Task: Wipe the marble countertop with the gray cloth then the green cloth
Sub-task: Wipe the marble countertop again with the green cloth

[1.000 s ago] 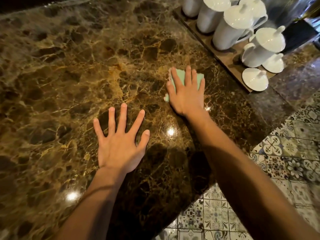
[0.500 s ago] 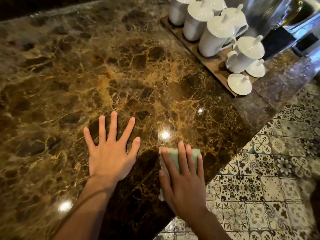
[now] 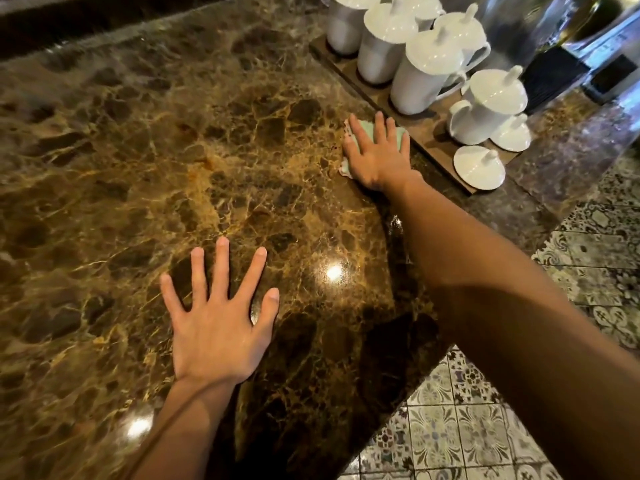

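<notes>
the person's left hand (image 3: pixel 216 327) lies flat on the brown marble bench (image 3: pixel 173 140), palm down, fingers spread wide, holding nothing, a little in from the near edge. the right hand (image 3: pixel 377 154) is stretched out across the bench with the arm extended, its palm and straight fingers pressed down on the green cloth (image 3: pixel 367 131), pinning it to the marble rather than gripping it. the cloth shows only as pale green edges around and between the fingers, with a bit of patterned border at its left side. it lies just beside the long edge of a wooden tray (image 3: pixel 408 109) toward the far right corner of the bench; whether they touch cannot be told. the tray carries white lidded mugs (image 3: pixel 426 74), a white teapot (image 3: pixel 488 105) and loose white lids (image 3: pixel 479 166). patterned floor tiles (image 3: pixel 460 438) show past the bench's right edge.
</notes>
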Available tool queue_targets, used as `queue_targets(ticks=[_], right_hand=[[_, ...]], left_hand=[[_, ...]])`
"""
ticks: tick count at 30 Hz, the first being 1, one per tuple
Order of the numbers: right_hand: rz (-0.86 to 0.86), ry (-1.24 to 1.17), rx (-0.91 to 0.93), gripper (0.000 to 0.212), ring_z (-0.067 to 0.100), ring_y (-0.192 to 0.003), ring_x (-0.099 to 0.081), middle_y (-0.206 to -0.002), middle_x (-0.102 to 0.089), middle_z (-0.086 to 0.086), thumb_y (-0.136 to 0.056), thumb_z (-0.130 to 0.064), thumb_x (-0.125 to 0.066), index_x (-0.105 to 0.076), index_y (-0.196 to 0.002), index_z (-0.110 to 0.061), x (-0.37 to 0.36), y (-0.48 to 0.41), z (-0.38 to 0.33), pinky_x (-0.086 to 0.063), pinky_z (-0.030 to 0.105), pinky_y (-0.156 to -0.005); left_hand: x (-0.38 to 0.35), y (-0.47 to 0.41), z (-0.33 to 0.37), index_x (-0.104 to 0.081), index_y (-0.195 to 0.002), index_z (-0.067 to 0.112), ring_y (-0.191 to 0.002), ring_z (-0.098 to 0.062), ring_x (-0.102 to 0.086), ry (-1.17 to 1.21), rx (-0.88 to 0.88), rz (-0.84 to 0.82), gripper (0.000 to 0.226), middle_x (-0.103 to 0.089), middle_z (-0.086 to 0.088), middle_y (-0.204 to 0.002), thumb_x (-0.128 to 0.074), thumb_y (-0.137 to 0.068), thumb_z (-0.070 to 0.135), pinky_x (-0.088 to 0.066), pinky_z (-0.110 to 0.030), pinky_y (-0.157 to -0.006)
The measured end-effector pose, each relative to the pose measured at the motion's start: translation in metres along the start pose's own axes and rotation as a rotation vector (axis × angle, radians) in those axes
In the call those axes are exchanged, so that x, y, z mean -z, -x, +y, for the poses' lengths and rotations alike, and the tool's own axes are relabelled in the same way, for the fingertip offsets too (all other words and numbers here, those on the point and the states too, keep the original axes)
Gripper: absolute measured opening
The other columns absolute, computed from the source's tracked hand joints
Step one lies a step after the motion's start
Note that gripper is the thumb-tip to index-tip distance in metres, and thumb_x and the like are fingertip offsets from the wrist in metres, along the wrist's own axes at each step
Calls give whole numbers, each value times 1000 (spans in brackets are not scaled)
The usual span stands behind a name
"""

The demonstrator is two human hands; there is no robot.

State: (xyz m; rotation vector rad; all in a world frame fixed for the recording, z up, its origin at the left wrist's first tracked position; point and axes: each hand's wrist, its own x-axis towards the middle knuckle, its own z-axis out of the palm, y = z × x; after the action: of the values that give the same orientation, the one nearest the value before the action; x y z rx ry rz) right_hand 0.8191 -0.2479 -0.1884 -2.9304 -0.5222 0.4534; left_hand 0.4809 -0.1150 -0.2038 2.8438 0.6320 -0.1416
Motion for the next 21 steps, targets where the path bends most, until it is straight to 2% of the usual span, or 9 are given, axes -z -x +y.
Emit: queue_targets(ticks=[6,9,11,14,18,21], right_hand=[[67,26,80,61,30,-158,7,-172,4,10,-103,-60,-6,-1,-162,-43,-22,76,7,7,56,-125],[112,65,143,58,31,-158,6,-171,3,12,-106,-55,-6,3,-162,-42,-47,167,14,-3,60,-125],[71,30,175,56,26,-157,13,-171,8,9,-107,-55,-10,4,-161,-44,-63,237,19,-1,58,-126],[68,32,183,57,25,-158,7,-172,1,6,-108,-54,-17,-5,-162,-42,-84,314,27,-6,56,-126],[55,35,173,57,28,-158,-2,-172,-4,7,-108,-52,-21,-13,-163,-38,-95,338,30,-12,54,-121],[60,22,193,56,26,-158,4,-172,-1,7,-108,-54,-19,-10,-162,-41,-85,314,35,-7,56,-125]], left_hand=[[1,0,1,7,-153,56,-154,-27,19,6,7,-10,59,14,4,-169,-8,-98,70,8,-66,-119],[2,0,1,10,-153,56,-154,-26,22,6,17,-23,60,18,4,-168,-6,-97,71,10,-66,-119],[3,0,2,10,-153,55,-153,-26,23,6,19,-31,61,19,4,-168,-4,-96,72,10,-66,-119],[5,0,2,8,-153,55,-154,-28,19,5,18,-42,60,15,3,-168,-5,-97,71,8,-67,-119],[6,0,2,2,-155,53,-156,-31,10,2,13,-47,61,6,1,-169,-10,-98,70,4,-68,-119],[6,0,2,3,-155,53,-156,-31,9,-8,13,-53,61,6,1,-169,-10,-98,70,3,-68,-119]])
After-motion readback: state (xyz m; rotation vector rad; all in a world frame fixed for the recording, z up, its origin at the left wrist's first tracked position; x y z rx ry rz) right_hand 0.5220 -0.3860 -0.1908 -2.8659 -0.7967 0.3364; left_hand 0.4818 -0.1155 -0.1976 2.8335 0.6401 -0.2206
